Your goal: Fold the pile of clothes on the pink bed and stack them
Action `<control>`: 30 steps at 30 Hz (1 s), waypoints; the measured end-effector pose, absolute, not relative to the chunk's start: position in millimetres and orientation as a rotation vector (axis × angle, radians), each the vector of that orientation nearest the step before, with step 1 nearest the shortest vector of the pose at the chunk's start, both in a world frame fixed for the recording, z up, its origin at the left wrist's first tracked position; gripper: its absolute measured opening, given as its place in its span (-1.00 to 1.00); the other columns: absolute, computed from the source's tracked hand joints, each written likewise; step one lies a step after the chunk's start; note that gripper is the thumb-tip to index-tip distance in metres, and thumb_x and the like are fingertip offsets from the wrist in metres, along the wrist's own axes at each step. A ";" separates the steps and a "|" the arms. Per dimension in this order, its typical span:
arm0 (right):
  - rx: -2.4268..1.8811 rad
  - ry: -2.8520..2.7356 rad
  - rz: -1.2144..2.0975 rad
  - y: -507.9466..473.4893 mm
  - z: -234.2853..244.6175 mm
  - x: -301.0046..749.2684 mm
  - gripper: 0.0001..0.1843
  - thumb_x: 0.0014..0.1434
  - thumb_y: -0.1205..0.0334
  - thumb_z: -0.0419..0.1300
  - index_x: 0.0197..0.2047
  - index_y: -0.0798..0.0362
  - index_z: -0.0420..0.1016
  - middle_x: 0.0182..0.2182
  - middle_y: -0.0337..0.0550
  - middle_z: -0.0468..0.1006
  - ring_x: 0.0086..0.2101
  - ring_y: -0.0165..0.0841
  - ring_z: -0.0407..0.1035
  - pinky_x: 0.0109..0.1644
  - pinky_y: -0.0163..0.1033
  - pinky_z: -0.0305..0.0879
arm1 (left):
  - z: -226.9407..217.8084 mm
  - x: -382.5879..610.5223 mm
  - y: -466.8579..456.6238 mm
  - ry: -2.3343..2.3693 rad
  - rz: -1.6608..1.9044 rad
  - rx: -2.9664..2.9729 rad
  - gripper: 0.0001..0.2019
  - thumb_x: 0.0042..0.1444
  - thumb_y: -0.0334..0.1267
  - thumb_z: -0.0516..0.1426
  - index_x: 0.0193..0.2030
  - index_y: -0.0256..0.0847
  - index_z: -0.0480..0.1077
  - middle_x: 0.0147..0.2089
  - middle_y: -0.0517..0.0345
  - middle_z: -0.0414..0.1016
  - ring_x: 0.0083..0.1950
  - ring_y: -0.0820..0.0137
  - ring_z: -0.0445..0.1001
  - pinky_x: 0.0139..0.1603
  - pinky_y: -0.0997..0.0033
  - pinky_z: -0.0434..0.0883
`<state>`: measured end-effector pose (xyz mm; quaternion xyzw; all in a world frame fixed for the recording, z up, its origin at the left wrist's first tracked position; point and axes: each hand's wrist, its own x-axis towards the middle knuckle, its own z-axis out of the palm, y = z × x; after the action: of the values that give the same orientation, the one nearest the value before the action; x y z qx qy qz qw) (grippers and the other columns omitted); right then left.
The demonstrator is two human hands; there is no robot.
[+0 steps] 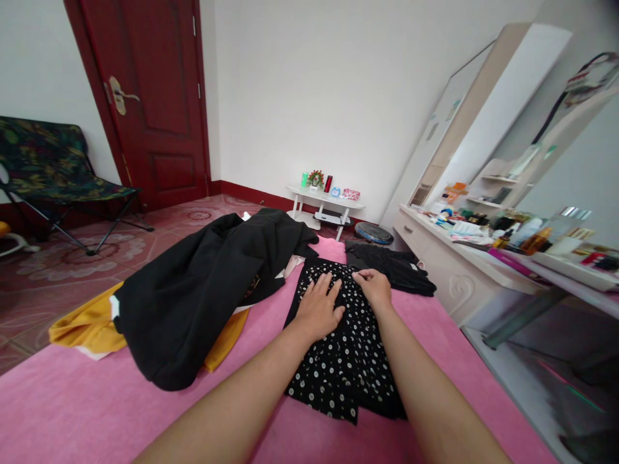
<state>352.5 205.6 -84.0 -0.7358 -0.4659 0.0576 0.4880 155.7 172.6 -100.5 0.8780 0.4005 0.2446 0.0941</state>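
Observation:
A black garment with white dots (338, 367) lies spread lengthwise on the pink bed cover (261, 386). My left hand (319, 309) rests flat on its upper part, fingers spread and thumb out to the side. At the upper right edge of the dotted garment, my right hand (374, 289) has its fingers bent together in a pinch on the cloth. Left of it lies a heap with a black jacket-like garment (203, 290) on top. Yellow cloth (91, 325) sticks out from under that heap. Folded black clothes (396, 264) lie just beyond my right hand.
Along the right side stands a white dressing table (435, 258) crowded with bottles and small items. Ahead is a low white side table (319, 195), with a round dark device (374, 233) on the floor beside it. A folding chair (58, 167) and a red door (149, 96) are at left.

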 end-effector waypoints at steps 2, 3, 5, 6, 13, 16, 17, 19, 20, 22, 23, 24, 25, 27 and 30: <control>-1.771 -1.102 0.092 204.3 -88.9 353.5 -0.67 -0.15 -0.03 0.27 -0.41 0.06 0.59 -0.48 -0.12 0.59 -0.44 -0.25 0.42 -0.31 -0.21 0.28 | -101.5 156.3 172.8 1.188 0.731 2.599 -0.37 0.18 -0.05 -0.01 0.36 -0.15 -0.04 0.44 0.03 -0.20 0.43 0.18 -0.22 0.38 0.04 -0.10; -1.762 -1.070 0.060 202.7 -91.9 354.6 -0.63 -0.09 -0.04 0.23 -0.36 0.09 0.60 -0.45 -0.09 0.59 -0.43 -0.25 0.42 -0.32 -0.22 0.27 | -101.8 156.6 172.7 1.190 0.733 2.595 -0.37 0.17 -0.05 -0.01 0.36 -0.14 -0.04 0.45 0.04 -0.20 0.43 0.18 -0.22 0.38 0.04 -0.11; -1.754 -0.986 -0.003 198.5 -98.3 357.6 -0.55 -0.01 -0.06 0.15 -0.26 0.15 0.58 -0.37 -0.01 0.60 -0.39 -0.24 0.43 -0.31 -0.23 0.28 | -101.8 157.0 172.3 1.196 0.738 2.580 -0.35 0.17 -0.05 0.00 0.37 -0.15 -0.08 0.44 0.04 -0.20 0.43 0.18 -0.22 0.38 0.04 -0.11; -1.757 -0.948 -0.023 196.2 -101.5 359.4 -0.53 0.01 -0.06 0.13 -0.23 0.17 0.57 -0.35 0.02 0.60 -0.38 -0.24 0.43 -0.30 -0.22 0.28 | -101.5 157.1 172.0 1.199 0.743 2.570 -0.33 0.17 -0.06 0.00 0.38 -0.16 -0.11 0.44 0.03 -0.19 0.43 0.19 -0.21 0.38 0.04 -0.11; -1.969 -0.861 0.026 181.0 -113.9 368.9 -0.76 -0.14 0.05 0.21 -0.46 0.02 0.56 -0.48 -0.04 0.58 -0.46 -0.17 0.42 -0.37 -0.15 0.26 | -99.4 156.7 170.2 1.187 0.752 2.590 -0.38 0.18 -0.10 0.02 0.36 0.08 -0.09 0.44 0.09 -0.19 0.43 0.16 -0.19 0.36 0.01 -0.07; -2.104 -0.892 0.059 176.0 -106.5 366.1 -0.94 -0.23 0.19 0.25 -0.61 -0.03 0.50 -0.57 -0.05 0.52 -0.45 -0.10 0.42 -0.33 -0.06 0.25 | -99.3 156.5 170.0 1.188 0.749 2.594 -0.42 0.18 -0.10 0.02 0.34 0.07 -0.01 0.44 0.08 -0.17 0.43 0.15 -0.20 0.36 0.00 -0.08; -2.133 -0.906 0.060 174.6 -101.9 363.0 -0.98 -0.23 0.23 0.25 -0.59 -0.04 0.51 -0.54 -0.04 0.52 -0.41 -0.08 0.42 -0.29 -0.04 0.25 | -99.2 156.4 169.9 1.188 0.748 2.592 -0.42 0.18 -0.09 0.02 0.34 0.06 0.00 0.44 0.08 -0.17 0.43 0.15 -0.20 0.36 0.00 -0.09; -2.127 -0.976 -0.029 172.1 -91.1 352.7 -0.85 -0.19 0.31 0.19 -0.46 -0.03 0.55 -0.40 0.00 0.55 -0.26 -0.04 0.42 -0.16 0.02 0.24 | -98.6 156.2 169.6 1.185 0.739 2.589 -0.42 0.18 -0.09 0.02 0.34 0.05 0.00 0.44 0.08 -0.18 0.43 0.15 -0.20 0.36 0.00 -0.08; -2.068 -1.051 -0.116 170.9 -86.0 345.8 -0.77 -0.14 0.33 0.15 -0.36 -0.01 0.55 -0.30 0.02 0.54 -0.18 -0.04 0.40 -0.09 0.03 0.23 | -98.3 156.0 169.4 1.185 0.735 2.588 -0.42 0.18 -0.09 0.02 0.34 0.05 0.00 0.44 0.09 -0.19 0.43 0.15 -0.20 0.36 -0.01 -0.08; -1.842 -1.280 -0.272 168.8 -79.0 330.8 -0.66 0.00 0.33 0.06 -0.15 0.03 0.51 -0.11 0.03 0.50 -0.04 -0.12 0.34 0.05 0.01 0.19 | -98.2 155.7 169.2 1.187 0.731 2.590 -0.42 0.18 -0.09 0.02 0.33 0.05 0.00 0.44 0.10 -0.18 0.43 0.16 -0.20 0.36 -0.01 -0.09; -1.711 -1.422 -0.294 168.0 -78.1 323.8 -0.63 0.08 0.31 0.01 -0.06 0.05 0.47 -0.04 0.02 0.47 0.01 -0.17 0.31 0.11 -0.03 0.16 | -98.4 155.5 169.2 1.188 0.729 2.593 -0.42 0.18 -0.09 0.02 0.34 0.04 0.00 0.44 0.10 -0.18 0.43 0.16 -0.20 0.36 -0.01 -0.09; -1.604 -1.562 -0.261 167.3 -79.2 318.0 -0.60 0.16 0.26 -0.03 0.03 0.07 0.42 0.03 0.01 0.43 0.06 -0.22 0.27 0.16 -0.07 0.13 | -98.7 155.5 169.4 1.188 0.727 2.597 -0.42 0.17 -0.09 0.01 0.34 0.02 0.00 0.44 0.09 -0.17 0.43 0.17 -0.20 0.37 0.00 -0.10; -1.547 -1.687 -0.177 166.8 -82.1 313.8 -0.57 0.22 0.19 -0.07 0.11 0.08 0.36 0.10 -0.01 0.39 0.11 -0.26 0.23 0.21 -0.10 0.09 | -99.3 155.5 169.7 1.191 0.727 2.598 -0.41 0.17 -0.08 0.01 0.35 0.00 -0.01 0.44 0.08 -0.17 0.43 0.17 -0.19 0.37 0.01 -0.10; -1.585 -1.852 0.014 166.3 -91.0 310.4 -0.45 0.29 0.03 -0.13 0.26 0.09 0.19 0.24 -0.02 0.23 0.22 -0.28 0.08 0.28 -0.08 -0.02 | -100.6 156.2 170.6 1.227 0.722 2.581 -0.35 0.17 -0.05 -0.01 0.37 -0.11 -0.06 0.44 0.04 -0.16 0.43 0.17 -0.19 0.38 0.05 -0.10; -1.836 -1.875 0.179 165.0 -102.5 313.3 -0.28 0.28 -0.14 -0.20 0.37 0.10 -0.08 0.35 -0.05 -0.08 0.32 -0.24 -0.20 0.33 0.04 -0.18 | -102.2 158.9 171.6 1.393 0.671 2.493 -0.23 0.13 0.06 -0.03 0.38 -0.37 -0.11 0.43 -0.12 -0.18 0.42 0.10 -0.18 0.37 0.10 -0.06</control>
<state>313.3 165.0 -102.5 -0.6753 -0.6897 0.0658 0.2529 158.9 171.6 -102.2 0.8453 0.4721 0.2274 0.1038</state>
